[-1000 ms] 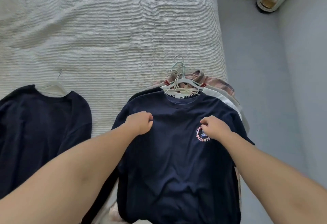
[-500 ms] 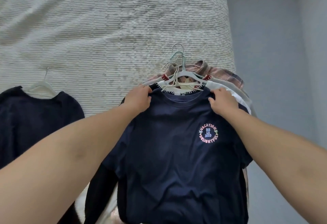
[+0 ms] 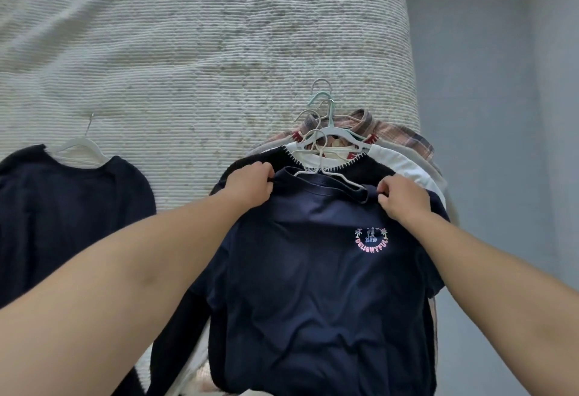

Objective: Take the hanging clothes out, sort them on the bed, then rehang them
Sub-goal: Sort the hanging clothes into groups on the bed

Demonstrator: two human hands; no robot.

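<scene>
On ribbed bed (image 3: 188, 51) | left hand (image 3: 250, 182), right hand (image 3: 404, 200) pinch soft navy tee (image 3: 313, 286) shoulders

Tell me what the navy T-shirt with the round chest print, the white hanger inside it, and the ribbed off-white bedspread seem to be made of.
Navy T-shirt with the round chest print: looks like soft cotton jersey, matte, creasing loosely. White hanger inside it: thin and smooth, probably plastic or coated wire; cannot tell which. Ribbed off-white bedspread: a woven or knitted textile with fine raised rows, matte.
</scene>
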